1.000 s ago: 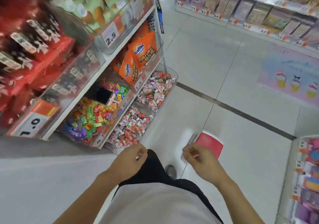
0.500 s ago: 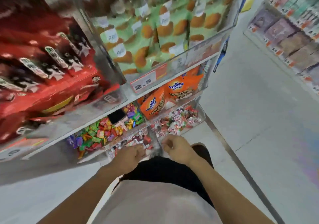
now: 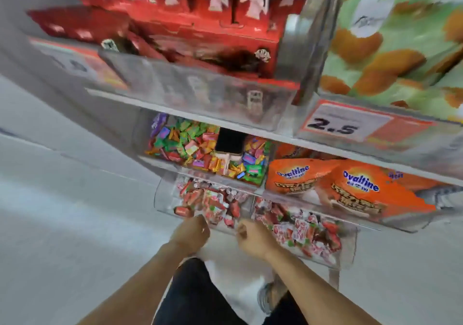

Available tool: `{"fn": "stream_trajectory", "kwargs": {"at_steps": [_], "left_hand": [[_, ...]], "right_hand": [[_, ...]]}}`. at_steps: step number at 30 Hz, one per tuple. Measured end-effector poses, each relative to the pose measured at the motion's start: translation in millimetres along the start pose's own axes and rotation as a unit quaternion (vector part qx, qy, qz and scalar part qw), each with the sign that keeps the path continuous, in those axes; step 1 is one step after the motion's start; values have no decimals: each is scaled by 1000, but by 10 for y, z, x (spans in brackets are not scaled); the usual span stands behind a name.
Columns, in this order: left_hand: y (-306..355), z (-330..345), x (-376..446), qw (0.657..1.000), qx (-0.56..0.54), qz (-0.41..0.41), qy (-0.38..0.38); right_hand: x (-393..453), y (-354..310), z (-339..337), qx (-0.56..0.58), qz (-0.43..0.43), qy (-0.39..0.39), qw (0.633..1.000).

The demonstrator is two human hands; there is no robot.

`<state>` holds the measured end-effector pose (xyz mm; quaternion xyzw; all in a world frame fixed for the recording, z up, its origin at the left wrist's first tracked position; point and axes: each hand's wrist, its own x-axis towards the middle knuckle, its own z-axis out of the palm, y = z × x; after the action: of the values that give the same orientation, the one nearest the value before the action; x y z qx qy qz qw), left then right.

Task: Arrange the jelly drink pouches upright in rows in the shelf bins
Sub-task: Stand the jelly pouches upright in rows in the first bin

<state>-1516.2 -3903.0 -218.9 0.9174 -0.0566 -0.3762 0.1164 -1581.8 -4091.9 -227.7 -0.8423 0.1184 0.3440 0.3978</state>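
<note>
**shelfwatcher:** ok so where's the jelly stuff? All I spot is the small red-and-white wrapped packs with green bits (image 3: 213, 203), heaped loose in the clear plastic bottom bin on the left (image 3: 165, 199). None upright, no rows, just a jumble. Too blurry to tell whether they're really pouches.

**binnerd42:** same stuff fills the clear plastic bottom bin on the right (image 3: 348, 247), also a pile lying every which way. Both bins stick out in front of the white shelf edge (image 3: 295, 140).

**shelfwatcher:** and the hands?

**binnerd42:** left hand (image 3: 191, 232) sits at the front rim of the left bin, fingers curled in, and I can't see anything in it. Right hand (image 3: 253, 239) is just beside it, in front of the right bin, fingers also curled, nothing visible in the grip. The two are close but not touching.

**shelfwatcher:** one shelf up: a clear bin of mixed multicoloured candy wrappers (image 3: 190, 146) with a black rectangular thing (image 3: 229, 139) standing in the middle. Next to it, orange bags that read "Ovaltine" (image 3: 355, 189).

**binnerd42:** top level has red boxes with black-and-white print (image 3: 195, 23), unreadable. Green packs showing orange-brown pieces (image 3: 390, 49) on the right, and an orange price tag reading "2.5" (image 3: 343, 124) below them.
</note>
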Motion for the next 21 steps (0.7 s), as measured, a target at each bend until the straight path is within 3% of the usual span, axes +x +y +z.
{"fn": "stream_trajectory", "kwargs": {"at_steps": [8,11,15,17,21], "left_hand": [[-1175,201,1052,988,-32,114,99],[-1456,126,1341,982,10,171,83],[-1620,116,1552,977,114,180,23],[-1695,186,1596,976,115,187,15],[-1742,266,1630,977,134,162,22]], "right_hand": [[1415,-362,711,-51,-163,34,985],[1839,-374,836,-115,-278,85,950],[2245,-319,849,-208,-385,143,888],[2352,-250,845,-285,-378,161,866],[2392,-149,822,-335,-314,97,883]]}}
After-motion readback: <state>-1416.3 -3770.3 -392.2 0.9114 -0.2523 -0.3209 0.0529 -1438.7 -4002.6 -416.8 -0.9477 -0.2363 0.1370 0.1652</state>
